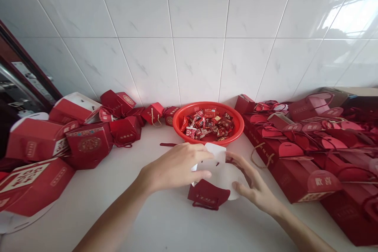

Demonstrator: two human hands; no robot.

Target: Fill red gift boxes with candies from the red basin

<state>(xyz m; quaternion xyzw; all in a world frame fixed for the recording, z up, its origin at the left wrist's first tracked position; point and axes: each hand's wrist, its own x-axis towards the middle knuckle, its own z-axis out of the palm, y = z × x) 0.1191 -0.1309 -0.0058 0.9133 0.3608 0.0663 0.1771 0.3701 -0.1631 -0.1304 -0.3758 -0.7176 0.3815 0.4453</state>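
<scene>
A small red paper gift box (206, 193) with a white inside stands on the white tabletop before me, its top flaps raised. My left hand (177, 165) is at its left side, the thumb over the white inner face and the fingers along the far flap. On the right, my right hand (251, 181) has the white side flap between thumb and fingers. A dark red ribbon handle hangs at the box's near side. Just beyond the box sits a red plastic basket (178, 129) holding wrapped candies (206, 122). How full the box is cannot be seen.
Assembled red gift boxes (88, 145) are heaped on the left. More red boxes (307, 177), several with rounded flaps, lie in rows on the right. A dark red strip (168, 144) lies near the basket. A tiled wall (197, 67) rises behind the table.
</scene>
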